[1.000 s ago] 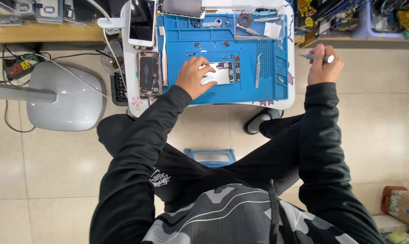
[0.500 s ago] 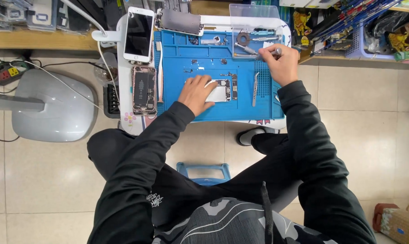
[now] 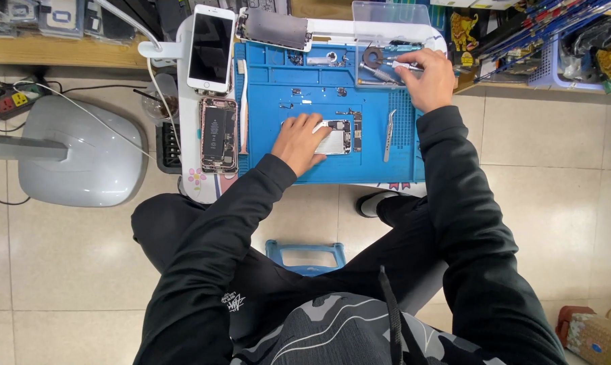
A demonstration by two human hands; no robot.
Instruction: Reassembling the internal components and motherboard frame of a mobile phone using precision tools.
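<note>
My left hand point(image 3: 298, 140) lies on an opened phone point(image 3: 340, 137) in the middle of the blue repair mat point(image 3: 319, 169), its fingers pressing down the phone's left half. My right hand point(image 3: 428, 81) is at the mat's far right corner, closed around a small silver screwdriver point(image 3: 394, 65). The screwdriver's tip points left over a compartment with a dark round part point(image 3: 372, 56). Silver tweezers point(image 3: 388, 135) lie on the mat to the right of the opened phone.
A white phone point(image 3: 211, 49) and another opened phone showing its battery point(image 3: 218, 134) lie left of the mat. A detached screen point(image 3: 273, 28) and a clear plastic lid point(image 3: 390, 13) sit at the back. A grey lamp base point(image 3: 82, 152) stands on the floor at left, a blue stool point(image 3: 305, 253) under me.
My right hand came in from beyond the table's right edge, holding the tool, to the mat's far right corner. My left hand stayed on the opened phone.
</note>
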